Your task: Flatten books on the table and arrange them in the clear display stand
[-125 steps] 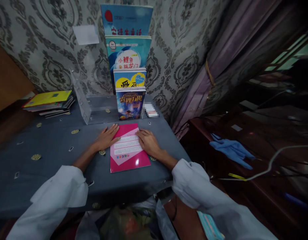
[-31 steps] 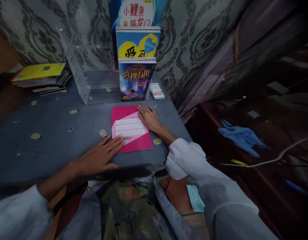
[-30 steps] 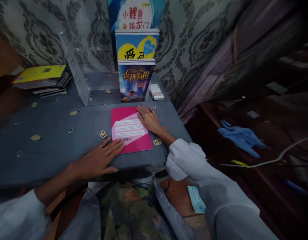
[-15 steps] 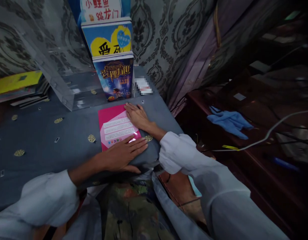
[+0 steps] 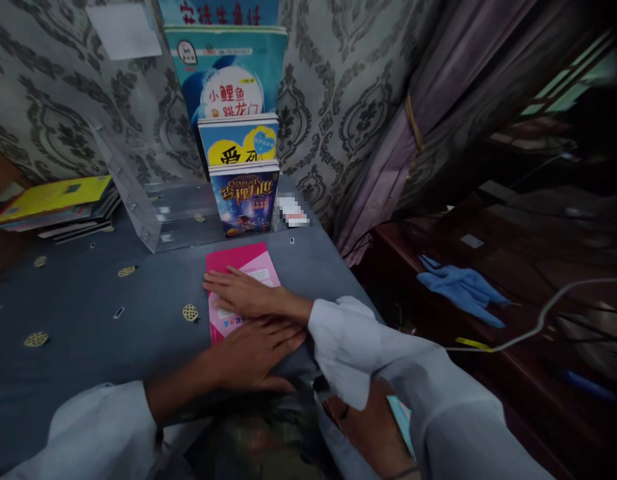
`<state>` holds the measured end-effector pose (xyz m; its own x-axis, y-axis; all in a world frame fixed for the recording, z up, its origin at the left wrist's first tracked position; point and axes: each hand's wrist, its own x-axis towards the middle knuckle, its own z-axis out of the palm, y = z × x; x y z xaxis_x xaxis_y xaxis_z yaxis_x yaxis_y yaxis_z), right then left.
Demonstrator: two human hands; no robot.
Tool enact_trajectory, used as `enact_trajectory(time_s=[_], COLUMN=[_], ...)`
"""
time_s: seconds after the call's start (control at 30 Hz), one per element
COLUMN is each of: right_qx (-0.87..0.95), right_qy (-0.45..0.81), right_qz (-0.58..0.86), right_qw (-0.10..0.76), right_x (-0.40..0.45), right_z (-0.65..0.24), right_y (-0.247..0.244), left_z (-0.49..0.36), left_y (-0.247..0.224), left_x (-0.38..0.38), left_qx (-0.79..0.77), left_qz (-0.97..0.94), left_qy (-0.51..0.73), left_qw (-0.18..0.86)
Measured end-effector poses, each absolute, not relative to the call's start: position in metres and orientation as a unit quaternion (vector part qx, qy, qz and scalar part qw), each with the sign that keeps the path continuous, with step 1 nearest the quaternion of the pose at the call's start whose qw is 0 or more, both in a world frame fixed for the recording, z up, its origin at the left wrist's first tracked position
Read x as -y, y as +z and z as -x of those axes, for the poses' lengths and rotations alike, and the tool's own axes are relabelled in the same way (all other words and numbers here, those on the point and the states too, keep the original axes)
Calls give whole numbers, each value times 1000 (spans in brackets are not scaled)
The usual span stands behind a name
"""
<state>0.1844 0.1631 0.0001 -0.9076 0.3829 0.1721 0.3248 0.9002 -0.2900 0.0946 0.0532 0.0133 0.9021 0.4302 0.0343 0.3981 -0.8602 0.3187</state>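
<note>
A pink book (image 5: 238, 253) with a pale text panel lies flat on the dark blue tablecloth. Across its middle my right hand (image 5: 241, 291) lies palm down with fingers stretched out, the fingertips at the book's left edge. My left hand (image 5: 255, 353) rests flat over the lower right corner of the book, fingers extended to the right. The left fingertips are close to my right wrist; I cannot tell whether they touch. The two hands cover part of the printed text.
A clear stand (image 5: 133, 193) holds several upright books (image 5: 248, 203) at the back of the table. Stacked books (image 5: 58, 207) lie at the left. To the right, a dark red cabinet (image 5: 398, 253) bears a blue cloth (image 5: 458, 287) and a white cable (image 5: 543, 320).
My right hand has moved leftward from the book's right edge across its middle. My left hand stays at the lower corner. The view has tilted up, showing more of the upright books.
</note>
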Motion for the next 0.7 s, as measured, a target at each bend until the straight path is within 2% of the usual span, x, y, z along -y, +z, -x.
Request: enact_trajectory(time_s=[0.2,0.43,0.7], right_qx=[961,923,894], right_qy=[136,113,100], right_qz=[213,353,413], right_qw=[116,107,144], right_x=[-183,-209,-191], right_z=[-158,-190,-221], right_y=[-3,-5,-15], left_z=[-98,-95,-95], left_y=[18,18,16], left_x=[-54,-54,-53], left_qx=[-217,-202,-204], left_qz=[-962,-964,-960], left_qy=[37,65,63], left_qw=[162,159,182])
